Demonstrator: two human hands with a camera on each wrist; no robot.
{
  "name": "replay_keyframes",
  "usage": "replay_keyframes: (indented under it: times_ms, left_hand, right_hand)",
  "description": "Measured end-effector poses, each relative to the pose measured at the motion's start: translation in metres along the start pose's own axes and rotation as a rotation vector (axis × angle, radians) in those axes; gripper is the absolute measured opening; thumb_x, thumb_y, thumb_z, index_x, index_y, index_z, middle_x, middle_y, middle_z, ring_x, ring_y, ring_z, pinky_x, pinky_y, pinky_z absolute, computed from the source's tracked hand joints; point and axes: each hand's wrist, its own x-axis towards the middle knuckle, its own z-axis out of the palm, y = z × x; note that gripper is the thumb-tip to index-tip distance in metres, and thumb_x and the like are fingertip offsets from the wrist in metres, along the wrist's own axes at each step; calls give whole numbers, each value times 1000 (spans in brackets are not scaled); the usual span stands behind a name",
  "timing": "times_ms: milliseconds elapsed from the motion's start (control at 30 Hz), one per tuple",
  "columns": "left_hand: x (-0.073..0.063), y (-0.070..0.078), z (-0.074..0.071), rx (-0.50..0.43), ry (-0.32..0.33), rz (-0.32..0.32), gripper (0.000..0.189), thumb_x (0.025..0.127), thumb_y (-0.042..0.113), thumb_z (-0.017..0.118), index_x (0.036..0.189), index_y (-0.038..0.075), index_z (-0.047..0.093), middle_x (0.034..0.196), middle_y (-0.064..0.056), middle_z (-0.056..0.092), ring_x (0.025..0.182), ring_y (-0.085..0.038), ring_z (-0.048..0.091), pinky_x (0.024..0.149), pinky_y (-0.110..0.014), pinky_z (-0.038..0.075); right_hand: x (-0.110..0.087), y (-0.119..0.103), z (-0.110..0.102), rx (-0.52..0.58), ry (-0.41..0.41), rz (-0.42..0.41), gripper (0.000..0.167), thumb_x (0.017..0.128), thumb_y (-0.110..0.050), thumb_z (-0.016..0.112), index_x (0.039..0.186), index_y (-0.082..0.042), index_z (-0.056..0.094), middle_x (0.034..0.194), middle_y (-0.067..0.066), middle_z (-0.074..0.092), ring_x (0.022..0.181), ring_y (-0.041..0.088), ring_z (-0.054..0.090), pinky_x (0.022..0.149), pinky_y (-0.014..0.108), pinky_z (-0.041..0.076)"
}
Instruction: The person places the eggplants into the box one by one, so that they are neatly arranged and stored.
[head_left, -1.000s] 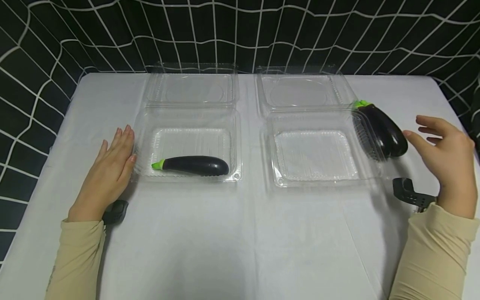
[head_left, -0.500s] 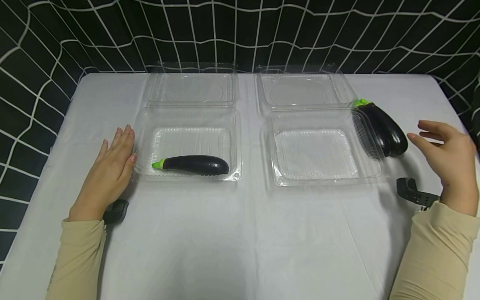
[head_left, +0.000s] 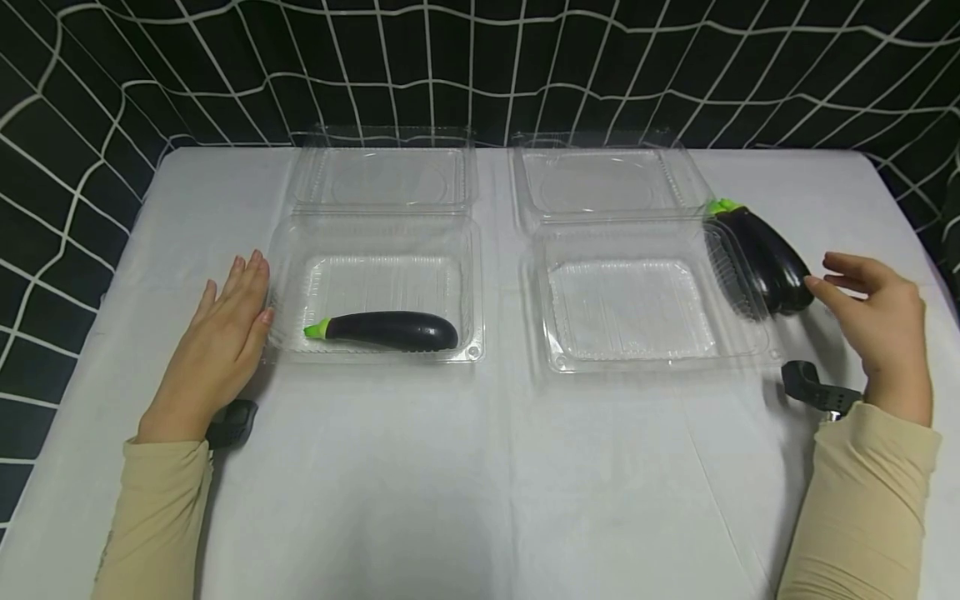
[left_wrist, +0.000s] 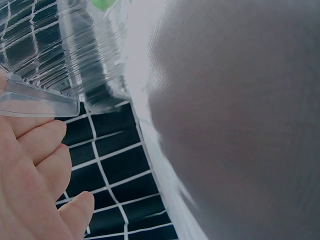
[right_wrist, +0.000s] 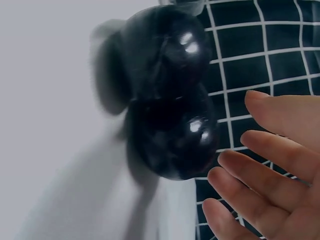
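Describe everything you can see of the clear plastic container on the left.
The left container is clear, shiny and looks like thin plastic, with a ribbed rectangular base. Its lid stands open on the far side. It sits on the white cloth, and one eggplant lies inside, along its near edge. The left hand touches its left rim.
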Motion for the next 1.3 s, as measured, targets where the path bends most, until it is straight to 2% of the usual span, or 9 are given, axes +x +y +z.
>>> replay_keyframes:
  times_ms: [33, 67, 100, 267, 400, 600, 833, 1167, 1300]
  left_hand:
    - [0, 0, 0, 0, 0, 0, 55, 101, 20, 39, 148, -3, 20, 153, -17, 21, 143, -26, 13, 115, -45, 4]
    - [0, 0, 0, -2, 0, 0, 56, 101, 20, 40, 148, -3, 20, 153, -17, 21, 143, -26, 13, 115, -45, 4]
    - [0, 0, 0, -3, 1, 1, 56, 101, 19, 40, 148, -3, 20, 153, -17, 21, 143, -26, 13, 115, -45, 5]
    - [0, 0, 0, -7, 2, 3, 55, 101, 19, 39, 148, -3, 20, 153, -17, 21, 143, -26, 13, 115, -45, 5]
    - [0, 0, 0, -6, 0, 2, 55, 101, 20, 39, 148, -3, 20, 153, -17, 21, 143, -26, 12, 115, -45, 4]
    - [0, -1, 0, -6, -2, 4, 55, 101, 20, 39, 147, -3, 20, 153, -17, 21, 143, -26, 12, 115, -45, 4]
    - [0, 0, -1, -2, -9, -2, 55, 101, 19, 39, 147, -4, 20, 153, -17, 21, 143, -27, 12, 115, -45, 4]
    - [0, 1, -1, -2, -13, -6, 55, 101, 20, 38, 148, -3, 20, 153, -17, 20, 143, -27, 12, 115, -45, 4]
    - [0, 1, -1, -3, -11, -2, 55, 101, 20, 39, 147, -4, 20, 153, -17, 21, 143, -27, 12, 115, -45, 4]
  right_hand:
    - [4, 9, 2, 20, 7, -3, 48, 87, -33, 67, 132, -20, 57, 112, -20, 60, 89, -13, 50, 67, 4, 40]
    - [6, 12, 3, 43, 4, -2, 48, 86, -32, 68, 131, -19, 58, 112, -17, 61, 88, -12, 51, 67, 6, 40]
    - [9, 18, 4, 67, 7, -5, 47, 86, -31, 69, 130, -20, 59, 107, -22, 60, 84, -15, 49, 63, 4, 38]
    - [10, 24, 9, 142, 4, -14, 45, 84, -25, 71, 128, -17, 61, 102, -22, 61, 82, -13, 52, 66, 4, 38]
    - [10, 26, 13, 144, 17, -16, 44, 84, -24, 71, 127, -17, 62, 95, -28, 58, 80, -14, 53, 66, 4, 37]
    - [-2, 4, 14, 148, 17, -21, 43, 85, -23, 69, 127, -14, 61, 90, -31, 56, 79, -15, 52, 66, 4, 37]
    - [-24, -37, 9, 100, -14, -9, 48, 88, -20, 64, 131, 0, 54, 81, -37, 47, 78, -16, 44, 70, 5, 33]
    - [-24, -36, 11, 64, -22, -19, 53, 89, -22, 63, 133, 4, 50, 87, -34, 48, 78, -16, 42, 83, 10, 34]
    - [-23, -35, 12, 74, -28, -19, 55, 88, -22, 64, 133, 5, 49, 87, -33, 48, 78, -15, 43, 80, 9, 34]
